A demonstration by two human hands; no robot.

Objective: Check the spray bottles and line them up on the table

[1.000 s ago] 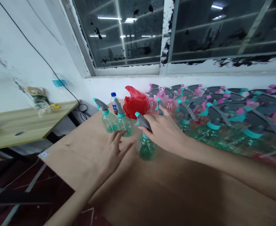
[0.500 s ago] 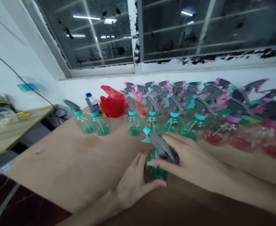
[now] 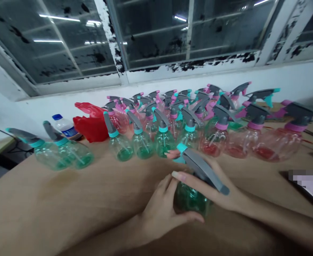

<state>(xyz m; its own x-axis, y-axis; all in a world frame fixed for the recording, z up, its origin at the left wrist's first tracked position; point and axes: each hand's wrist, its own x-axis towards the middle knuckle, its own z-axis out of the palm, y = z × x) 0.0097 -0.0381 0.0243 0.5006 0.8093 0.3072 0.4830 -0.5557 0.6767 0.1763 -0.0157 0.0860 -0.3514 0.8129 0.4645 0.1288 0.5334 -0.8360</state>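
A green clear spray bottle (image 3: pixel 192 201) stands close in front of me, with a grey trigger head and turquoise nozzle and collar parts. My left hand (image 3: pixel 160 208) is curved around the left side of its body, thumb across the near side. Wrapped around the neck under the trigger head is my right hand (image 3: pixel 233 190); its thumb lies across the front and some fingertips show beyond the nozzle. The collar is mostly hidden by the fingers. Just behind it stands a row of similar bottles, green ones (image 3: pixel 163 142) with turquoise collars and pink ones (image 3: pixel 213 142) with pink collars.
Two green spray bottles (image 3: pixel 78 156) stand apart at the left. Near them are a blue-capped plastic bottle (image 3: pixel 64 125) and a red plastic bag (image 3: pixel 90 124). A dark-edged flat device (image 3: pixel 311 188) lies at the right on the brown table (image 3: pixel 100 202). Windows line the wall behind.
My view has turned to the right, so the scene sits further left and the flat device has come into view. Both hands stay on the spray bottle; the right thumb has shifted across its neck.
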